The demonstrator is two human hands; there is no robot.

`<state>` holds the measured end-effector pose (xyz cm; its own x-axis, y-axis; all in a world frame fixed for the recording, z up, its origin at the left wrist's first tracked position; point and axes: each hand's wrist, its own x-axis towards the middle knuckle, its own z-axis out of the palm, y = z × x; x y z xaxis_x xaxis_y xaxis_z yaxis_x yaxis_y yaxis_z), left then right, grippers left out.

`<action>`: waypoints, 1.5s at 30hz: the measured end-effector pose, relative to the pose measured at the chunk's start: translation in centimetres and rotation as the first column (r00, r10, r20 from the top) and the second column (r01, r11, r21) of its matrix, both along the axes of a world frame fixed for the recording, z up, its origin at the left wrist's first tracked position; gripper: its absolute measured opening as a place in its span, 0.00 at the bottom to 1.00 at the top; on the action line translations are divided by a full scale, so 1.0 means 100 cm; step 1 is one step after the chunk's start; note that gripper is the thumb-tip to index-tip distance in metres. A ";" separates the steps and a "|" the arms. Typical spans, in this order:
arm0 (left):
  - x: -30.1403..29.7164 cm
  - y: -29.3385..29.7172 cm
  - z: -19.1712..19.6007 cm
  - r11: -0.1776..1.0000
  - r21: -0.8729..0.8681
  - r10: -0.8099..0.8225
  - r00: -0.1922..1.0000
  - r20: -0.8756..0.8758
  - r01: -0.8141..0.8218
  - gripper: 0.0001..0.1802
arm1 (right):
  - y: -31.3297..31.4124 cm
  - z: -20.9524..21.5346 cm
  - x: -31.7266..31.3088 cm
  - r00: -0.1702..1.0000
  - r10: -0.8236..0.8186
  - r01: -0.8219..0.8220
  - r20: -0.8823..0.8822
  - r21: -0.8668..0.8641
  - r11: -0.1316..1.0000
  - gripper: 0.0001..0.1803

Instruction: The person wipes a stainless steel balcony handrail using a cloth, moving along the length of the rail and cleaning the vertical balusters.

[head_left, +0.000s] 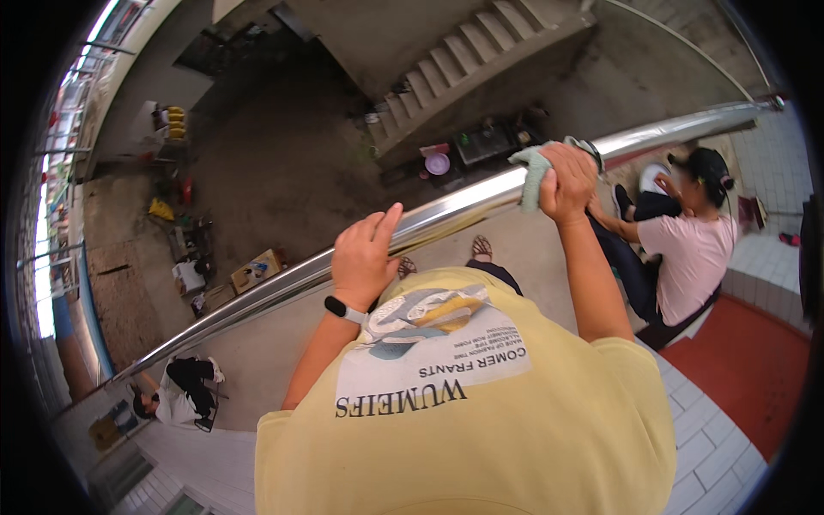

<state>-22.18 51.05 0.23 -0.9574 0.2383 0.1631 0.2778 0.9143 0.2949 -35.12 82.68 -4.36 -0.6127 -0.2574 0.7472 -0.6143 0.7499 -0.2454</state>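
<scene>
A shiny metal handrail runs slantwise across the view in front of me. My left hand rests over it, the thumb side toward the middle, one finger pointing up past the rail; the rest of its grip is partly hidden. A dark-faced watch with a pale band sits on that wrist. Farther right, my right hand is closed around a pale green cloth, pressing it onto the rail. Just beyond that hand, a dark loop shows around the rail.
To the right a person in a pink shirt sits near the rail. Another person sits at lower left. Below the rail lie a concrete staircase, a purple basin and a wooden box. A red floor patch is at right.
</scene>
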 end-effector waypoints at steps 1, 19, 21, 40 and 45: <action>0.001 0.001 0.000 1.000 0.004 -0.001 1.000 0.002 0.001 0.39 | -0.002 0.005 0.002 1.000 -0.003 0.003 0.024 -0.021 1.000 0.13; 0.008 -0.006 -0.013 1.000 0.023 -0.001 0.994 -0.106 0.004 0.35 | -0.164 0.019 0.061 0.916 0.185 -0.243 0.355 0.126 0.962 0.07; 0.008 -0.008 -0.017 0.999 0.031 0.017 0.994 -0.105 -0.014 0.35 | -0.174 0.023 0.060 0.892 0.149 -0.255 0.427 0.205 0.945 0.11; 0.005 -0.001 -0.018 0.999 0.007 0.038 0.994 -0.100 -0.038 0.34 | -0.166 0.013 0.054 0.905 0.135 -0.222 0.403 0.176 0.959 0.17; 0.003 -0.002 -0.016 0.996 -0.036 0.079 0.992 -0.103 -0.083 0.32 | -0.173 0.016 0.053 0.888 0.083 -0.195 0.453 0.206 0.959 0.19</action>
